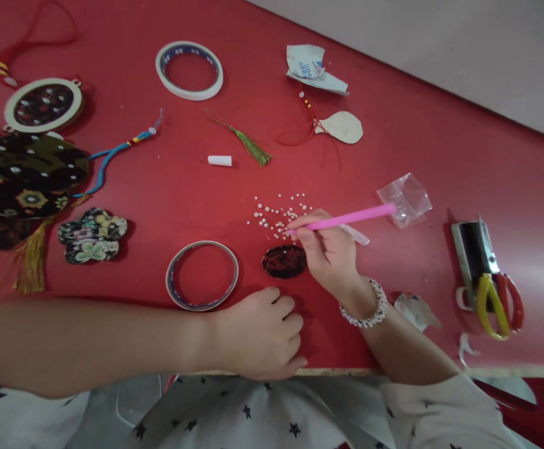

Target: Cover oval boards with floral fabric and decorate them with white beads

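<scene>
1. A slim pink plastic stick (347, 217) is pinched in the right hand (328, 252), with its tip brought to the edge of a scatter of tiny white pearl beads (276, 215). Whether a bead is carried on the tip cannot be told.
2. The right fingers (307, 221) are closed around the stick. The left hand (257, 333) is rested on the table, its fingers loosely curled, with nothing seen in their hold.
3. With 12 o'clock taken toward the far table edge, a dark red sequinned oval (284, 261) is placed at about 11 o'clock from the left hand and just beside the right hand. The beads are located at 12 o'clock from the oval.
4. The front edge of the red table (337, 372) is found close below the left hand at 6 o'clock.
5. Reach is bounded by a round wooden hoop (201, 275) at 9 o'clock from the oval, a clear plastic bag (405, 199) at 2 o'clock, and yellow-and-red-handled scissors (494, 305) at 3 o'clock.
</scene>
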`<move>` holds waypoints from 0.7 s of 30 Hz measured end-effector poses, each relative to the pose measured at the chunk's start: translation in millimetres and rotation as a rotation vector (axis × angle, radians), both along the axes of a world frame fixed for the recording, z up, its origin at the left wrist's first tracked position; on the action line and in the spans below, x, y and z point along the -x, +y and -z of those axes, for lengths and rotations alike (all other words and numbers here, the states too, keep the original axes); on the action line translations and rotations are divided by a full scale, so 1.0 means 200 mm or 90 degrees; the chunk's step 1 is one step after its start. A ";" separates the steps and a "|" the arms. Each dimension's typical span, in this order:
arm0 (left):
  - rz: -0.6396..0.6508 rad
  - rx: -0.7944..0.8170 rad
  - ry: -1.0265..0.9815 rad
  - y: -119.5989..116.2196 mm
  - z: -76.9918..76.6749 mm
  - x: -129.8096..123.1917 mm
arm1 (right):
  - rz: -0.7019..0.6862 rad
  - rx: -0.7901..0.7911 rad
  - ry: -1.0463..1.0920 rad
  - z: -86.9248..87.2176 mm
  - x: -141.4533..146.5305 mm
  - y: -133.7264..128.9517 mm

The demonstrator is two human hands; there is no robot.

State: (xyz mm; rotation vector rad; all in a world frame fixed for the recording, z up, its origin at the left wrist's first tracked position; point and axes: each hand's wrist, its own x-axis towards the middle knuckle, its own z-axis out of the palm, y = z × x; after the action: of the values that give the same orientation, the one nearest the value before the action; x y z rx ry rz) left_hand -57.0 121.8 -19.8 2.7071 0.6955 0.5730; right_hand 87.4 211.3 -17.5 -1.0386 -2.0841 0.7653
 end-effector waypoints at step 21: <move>-0.001 0.013 0.012 0.00 0.01 -0.01 | -0.044 0.034 -0.050 0.04 0.03 0.02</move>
State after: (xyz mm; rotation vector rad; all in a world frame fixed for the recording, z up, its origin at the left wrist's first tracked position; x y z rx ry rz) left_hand -55.5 121.0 -21.0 2.6971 0.7053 0.5382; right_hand 81.9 215.6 -24.6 -1.0447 -2.1871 0.8316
